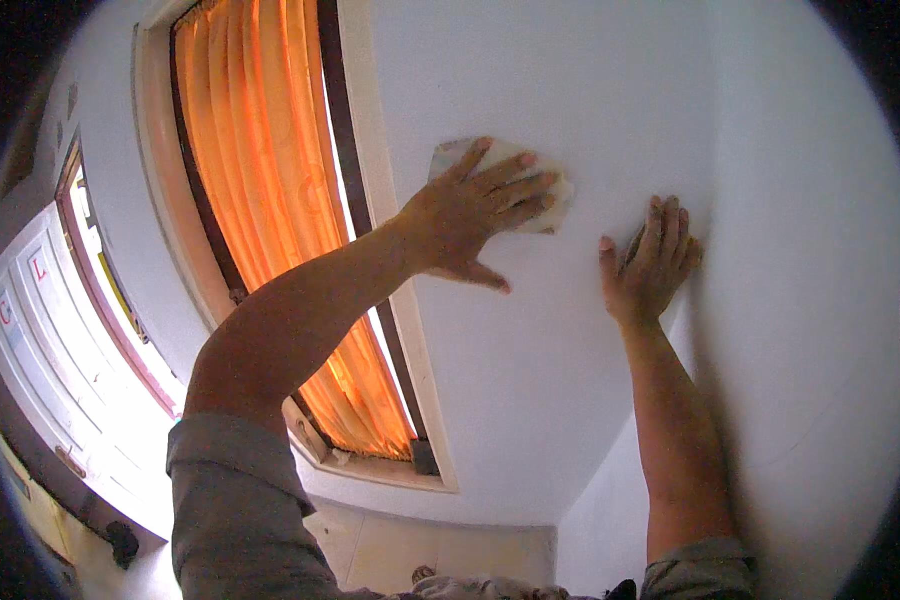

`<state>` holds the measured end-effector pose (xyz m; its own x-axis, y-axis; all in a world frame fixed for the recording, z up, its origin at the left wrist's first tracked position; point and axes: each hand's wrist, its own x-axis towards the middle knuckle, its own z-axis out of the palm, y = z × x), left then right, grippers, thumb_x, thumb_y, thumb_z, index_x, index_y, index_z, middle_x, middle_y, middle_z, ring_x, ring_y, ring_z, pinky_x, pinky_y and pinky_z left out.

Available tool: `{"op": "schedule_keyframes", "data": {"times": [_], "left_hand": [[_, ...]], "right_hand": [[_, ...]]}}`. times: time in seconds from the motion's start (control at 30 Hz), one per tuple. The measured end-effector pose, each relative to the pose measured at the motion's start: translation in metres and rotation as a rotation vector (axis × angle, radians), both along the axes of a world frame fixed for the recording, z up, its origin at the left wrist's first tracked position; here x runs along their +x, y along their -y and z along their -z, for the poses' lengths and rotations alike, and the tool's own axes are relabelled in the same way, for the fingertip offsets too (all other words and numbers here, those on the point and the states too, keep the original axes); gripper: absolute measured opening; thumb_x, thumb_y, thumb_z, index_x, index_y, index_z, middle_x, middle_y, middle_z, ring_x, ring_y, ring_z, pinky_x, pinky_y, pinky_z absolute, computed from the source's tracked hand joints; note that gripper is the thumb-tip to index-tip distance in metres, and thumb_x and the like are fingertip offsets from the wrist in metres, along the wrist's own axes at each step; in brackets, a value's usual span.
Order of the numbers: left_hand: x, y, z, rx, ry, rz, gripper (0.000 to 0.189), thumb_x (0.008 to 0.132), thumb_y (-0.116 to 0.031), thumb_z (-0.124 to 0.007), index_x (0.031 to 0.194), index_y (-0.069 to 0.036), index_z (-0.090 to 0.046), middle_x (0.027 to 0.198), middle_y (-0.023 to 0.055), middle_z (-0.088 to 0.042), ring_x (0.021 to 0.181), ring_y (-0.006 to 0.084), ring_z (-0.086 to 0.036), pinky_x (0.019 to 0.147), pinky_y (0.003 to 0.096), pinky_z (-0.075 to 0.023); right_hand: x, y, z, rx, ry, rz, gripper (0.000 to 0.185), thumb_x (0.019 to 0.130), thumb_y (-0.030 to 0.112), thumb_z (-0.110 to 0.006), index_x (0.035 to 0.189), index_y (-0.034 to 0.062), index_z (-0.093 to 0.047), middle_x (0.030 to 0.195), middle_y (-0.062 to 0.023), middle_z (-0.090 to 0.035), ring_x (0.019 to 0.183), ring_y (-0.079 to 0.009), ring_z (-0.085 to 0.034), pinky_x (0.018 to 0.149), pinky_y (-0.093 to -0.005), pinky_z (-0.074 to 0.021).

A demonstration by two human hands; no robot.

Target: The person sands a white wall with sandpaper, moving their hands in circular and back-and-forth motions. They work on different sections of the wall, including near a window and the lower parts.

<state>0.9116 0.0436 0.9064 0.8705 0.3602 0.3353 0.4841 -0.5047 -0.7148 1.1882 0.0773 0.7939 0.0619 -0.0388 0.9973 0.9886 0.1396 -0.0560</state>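
My left hand (465, 206) lies with spread fingers over a thin pale sheet (450, 156), pressing it against the white wall (510, 367). The sheet's edges show past the fingertips; its middle is hidden under the hand, and I cannot tell whether it is paper or cloth. To the right, my right hand (651, 262) rests against the wall by the inner corner, thumb apart and the other fingers close together. A dark gap shows between its thumb and forefinger.
A window with an orange curtain (259, 150) and a pale frame (412, 337) stands left of the sheet. A side wall (810, 300) rises at my right. Farther left is a white panelled door (75, 360) bearing red letters. Tiled floor (390, 547) shows below.
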Motion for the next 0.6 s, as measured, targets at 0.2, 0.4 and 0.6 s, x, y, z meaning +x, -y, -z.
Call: {"op": "schedule_keyframes", "data": {"times": [0.2,0.4,0.6], "left_hand": [[-0.013,-0.009,-0.130,0.618,0.535,-0.138,0.079,0.098,-0.066,-0.040,0.159,-0.019,-0.022,0.167,0.0157,-0.010,0.153,0.0398,-0.005,0.120,0.0613,-0.0041],[0.036,-0.022,-0.026,0.339,0.276,0.135,0.100,0.075,-0.075,-0.065,0.154,-0.020,-0.037,0.162,0.0100,-0.028,0.150,0.0375,-0.021,0.117,0.0650,-0.0158],[-0.029,0.002,-0.159,0.534,0.564,-0.235,0.082,0.092,-0.066,-0.047,0.157,-0.021,-0.027,0.165,0.0143,-0.017,0.152,0.0381,-0.011,0.119,0.0610,-0.0087]], "right_hand": [[-0.018,-0.005,0.001,0.067,-0.022,-0.053,0.079,0.093,0.063,-0.049,0.148,0.0067,-0.043,0.153,-0.0186,-0.041,0.142,-0.0390,-0.036,0.112,-0.0639,-0.0236],[-0.002,0.001,0.006,-0.019,-0.029,-0.011,0.078,0.091,0.062,-0.051,0.148,0.0092,-0.044,0.154,-0.0178,-0.040,0.142,-0.0389,-0.035,0.112,-0.0643,-0.0228],[-0.021,-0.003,0.004,-0.030,-0.061,-0.078,0.080,0.090,0.063,-0.051,0.147,0.0088,-0.043,0.153,-0.0176,-0.040,0.143,-0.0395,-0.034,0.113,-0.0644,-0.0213]]}}
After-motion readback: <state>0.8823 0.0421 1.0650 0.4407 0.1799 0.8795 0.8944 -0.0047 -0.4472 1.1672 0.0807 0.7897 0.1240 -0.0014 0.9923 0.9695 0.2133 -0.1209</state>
